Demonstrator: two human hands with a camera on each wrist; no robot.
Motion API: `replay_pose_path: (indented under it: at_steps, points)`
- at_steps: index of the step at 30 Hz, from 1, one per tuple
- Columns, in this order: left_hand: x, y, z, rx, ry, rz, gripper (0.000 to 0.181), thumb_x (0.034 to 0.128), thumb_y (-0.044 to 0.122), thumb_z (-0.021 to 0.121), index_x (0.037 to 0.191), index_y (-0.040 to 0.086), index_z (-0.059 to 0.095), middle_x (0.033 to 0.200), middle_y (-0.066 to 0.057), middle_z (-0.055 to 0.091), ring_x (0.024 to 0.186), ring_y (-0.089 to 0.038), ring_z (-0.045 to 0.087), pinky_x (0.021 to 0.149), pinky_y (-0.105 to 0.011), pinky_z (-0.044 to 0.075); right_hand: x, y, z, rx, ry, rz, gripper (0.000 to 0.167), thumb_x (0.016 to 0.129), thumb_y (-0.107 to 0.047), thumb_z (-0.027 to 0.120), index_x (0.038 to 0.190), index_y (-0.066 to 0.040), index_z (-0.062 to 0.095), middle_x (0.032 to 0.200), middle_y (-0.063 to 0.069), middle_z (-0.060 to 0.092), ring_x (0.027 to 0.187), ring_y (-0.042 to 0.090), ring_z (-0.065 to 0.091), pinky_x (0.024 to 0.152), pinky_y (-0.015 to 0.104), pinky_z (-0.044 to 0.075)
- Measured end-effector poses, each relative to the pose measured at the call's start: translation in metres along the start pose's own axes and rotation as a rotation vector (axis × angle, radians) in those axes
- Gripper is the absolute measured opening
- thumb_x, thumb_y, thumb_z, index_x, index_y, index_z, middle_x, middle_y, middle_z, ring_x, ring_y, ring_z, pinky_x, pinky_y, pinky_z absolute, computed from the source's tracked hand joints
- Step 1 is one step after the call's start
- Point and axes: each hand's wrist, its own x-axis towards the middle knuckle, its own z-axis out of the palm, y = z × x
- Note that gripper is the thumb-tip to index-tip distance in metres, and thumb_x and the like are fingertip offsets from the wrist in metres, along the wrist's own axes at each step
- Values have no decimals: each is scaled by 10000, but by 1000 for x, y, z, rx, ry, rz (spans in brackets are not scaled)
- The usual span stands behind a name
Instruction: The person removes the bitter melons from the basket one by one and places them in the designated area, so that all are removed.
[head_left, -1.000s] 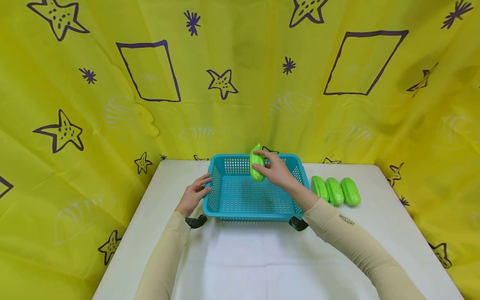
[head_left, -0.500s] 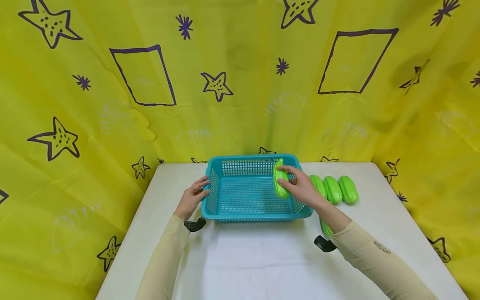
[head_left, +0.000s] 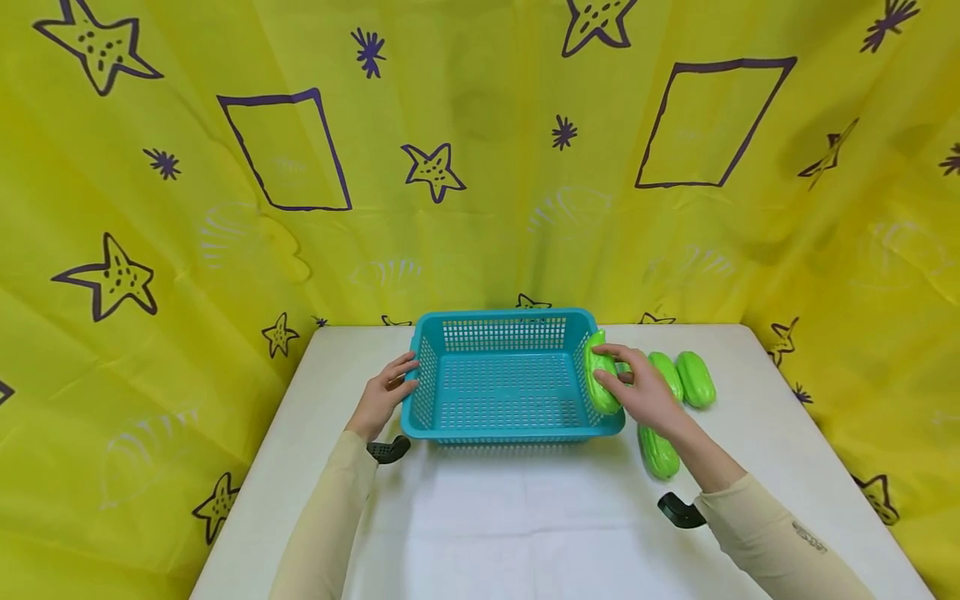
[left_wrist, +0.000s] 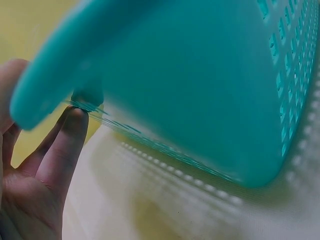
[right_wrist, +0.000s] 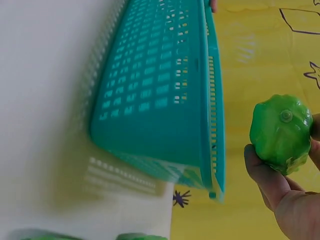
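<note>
My right hand (head_left: pixel 637 387) pinches a glossy green ribbed toy, like a plastic cucumber (head_left: pixel 601 375), between thumb and fingers. It hangs over the right rim of the turquoise basket (head_left: pixel 517 435). The right wrist view shows the cucumber end-on, with a small round nub and the thumb beneath it, apart from the basket. My left hand (head_left: pixel 382 400) grips the basket's left rim. In the left wrist view, one finger (left_wrist: pixel 65 150) touches the wall below the rim while another lies beyond it. No cucumber shows inside the basket.
Several more green cucumbers lie right of the basket: two at the back (head_left: pixel 665 375), (head_left: pixel 697 379), one partly behind my right hand, and one nearer (head_left: pixel 660 452). The white table (head_left: pixel 480 517) meets a yellow patterned curtain (head_left: pixel 495 242) at the back and sides.
My right hand has carried the cucumber rightward and slightly nearer, from over the basket's middle to its right rim. The nearer loose cucumber has come into view. My left hand keeps its place.
</note>
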Motion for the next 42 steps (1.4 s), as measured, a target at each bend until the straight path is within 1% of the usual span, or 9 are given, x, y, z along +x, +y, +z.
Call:
replay_pose_path:
  at_steps: [8,18,22,25,28,32,36,39,42]
  points:
    - [-1,1,0,0,-7,-7,462,985,212,605,1415,67,515,1561,43,333,1413,-360,313,1109,-506,344,-17,15,-20,59,45,98,495,1001,-311,568,1420,-68,468,1402,259,382,1135,484,554,779,175,493]
    - [-1,2,0,20,1,-3,440,989,191,598,1408,78,524,1552,53,348,1406,-342,330,1116,-492,341,-39,53,-49,158,35,177,613,1025,-349,503,1521,-65,282,1487,302,248,1233,510,445,784,135,477]
    - [-1,1,0,13,-5,-8,449,986,202,604,1410,78,523,1556,53,342,1398,-357,340,1101,-497,360,-50,68,-59,114,7,180,609,1021,-331,520,1522,-77,285,1517,310,206,1270,567,377,961,421,483]
    - [0,1,0,12,-1,-15,450,981,216,612,1405,88,532,1549,72,348,1402,-343,339,1107,-485,355,-58,77,-65,88,-21,188,599,1020,-332,523,1517,-84,298,1528,309,191,1295,606,314,982,692,352]
    - [0,1,0,17,-2,-10,450,985,209,605,1409,81,525,1554,62,343,1411,-346,322,1114,-490,342,-65,86,-70,63,-33,194,593,1020,-333,523,1510,-76,307,1520,310,208,1296,616,302,974,738,311]
    - [0,3,1,19,3,-11,442,988,193,598,1409,78,523,1552,61,345,1405,-347,333,1105,-491,356,-72,95,-76,26,-43,201,588,1019,-332,528,1497,-59,320,1505,299,246,1294,603,310,981,657,369]
    - [0,2,1,8,0,-16,443,989,179,597,1411,71,520,1553,61,341,1400,-350,341,1099,-489,364,-78,104,-81,-25,-71,199,559,1017,-316,536,1467,-36,358,1482,277,299,1276,539,367,919,326,469]
    - [0,1,1,-1,-3,-14,442,988,170,597,1411,69,519,1556,57,338,1403,-350,337,1102,-487,361,-82,111,-83,-63,-92,190,530,1015,-303,543,1443,-27,394,1463,256,345,1229,360,462,803,146,437]
    - [1,-1,0,-9,0,-12,440,985,165,601,1408,71,524,1553,55,344,1398,-347,345,1100,-484,365,-84,117,-84,-70,-104,187,519,1011,-293,553,1429,-20,413,1447,243,371,1137,75,480,785,135,442]
